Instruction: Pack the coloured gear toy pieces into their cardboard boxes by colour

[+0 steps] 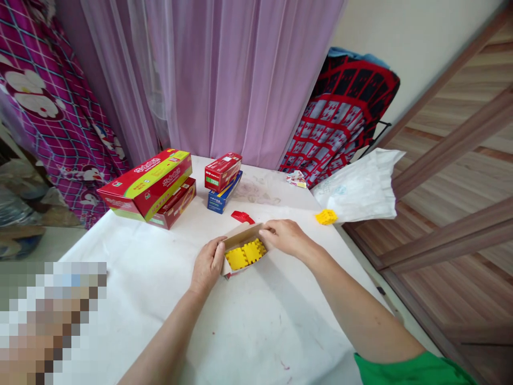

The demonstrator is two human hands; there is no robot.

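Observation:
A small open cardboard box (240, 235) stands on the white table between my hands, its brown inside showing. Two yellow toothed pieces (245, 254) lie side by side in it, like interlocking plastic blocks. My left hand (207, 262) grips the box's left end, thumb at the rim. At the right end, my right hand (282, 235) pinches the upper edge with thumb and fingers. Just behind the box lies a red piece (242, 216). Another yellow toothed block (326, 216) rests near the table's right edge.
Large red-and-yellow boxes (148, 182) are stacked at the back left of the table (132, 289). Behind my box, a small red box (223, 171) sits on a blue box (223, 195). A white plastic bag (360, 187) hangs over the right edge. A blurred patch covers the lower left.

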